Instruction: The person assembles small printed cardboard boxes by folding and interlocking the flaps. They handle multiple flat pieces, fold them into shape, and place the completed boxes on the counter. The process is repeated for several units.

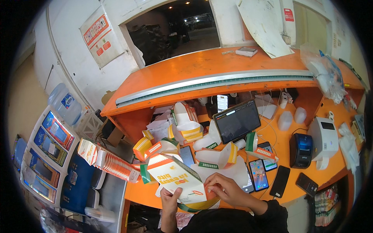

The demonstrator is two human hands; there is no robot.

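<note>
Between my hands is a white cardboard food box [178, 176] with yellow and orange print, tilted toward me above the desk's front edge. My left hand [170, 200] grips its lower left edge, thumb on the printed face. My right hand [225, 189] is closed at the lower right side, fingers bent against an orange part of the box. A green and yellow curved carton edge [200, 206] shows just beneath. Beyond it lie several folded cartons, among them a white one with a yellow end [221, 155] and an orange and yellow one [159, 147].
A leaning stack of nested cartons [116, 165] stands at left. Behind the cartons is a tablet [237, 121]. Several phones, one with a lit screen [258, 174], lie right of my hands, near a black printer [301, 150] and a white printer [323, 138]. An orange shelf [217, 66] overhangs the desk.
</note>
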